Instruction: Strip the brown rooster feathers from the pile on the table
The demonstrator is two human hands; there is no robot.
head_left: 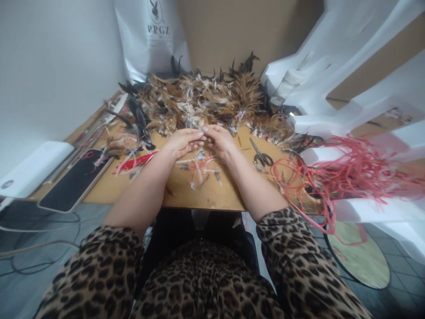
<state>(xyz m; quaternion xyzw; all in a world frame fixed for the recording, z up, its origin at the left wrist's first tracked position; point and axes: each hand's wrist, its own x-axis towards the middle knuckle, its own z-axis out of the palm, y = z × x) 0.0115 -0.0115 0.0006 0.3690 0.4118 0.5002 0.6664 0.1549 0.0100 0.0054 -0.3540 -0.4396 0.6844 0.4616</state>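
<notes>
Both hands meet over the middle of the table, fingertips pinched together. My left hand (187, 141) is closed at thumb and forefinger, and my right hand (219, 138) is closed against it. Whatever small thing sits between the tips cannot be made out. Right behind them lies a large heap of brown, tan and black feathers (202, 97). Below the hands is a small bundle of pale ribbon and feather bits (199, 169). To the right rest black-handled scissors (260, 155), their blades apart. A red strip (136, 162) lies beside my left forearm.
A phone (75, 181) and a white power bank or box (36, 168) lie at the left edge. Tangled pink-red ribbon (352, 173) spills over the right side. A clear bottle (287, 86) and a white printed bag (152, 44) stand behind. A round stool (360, 257) is low right.
</notes>
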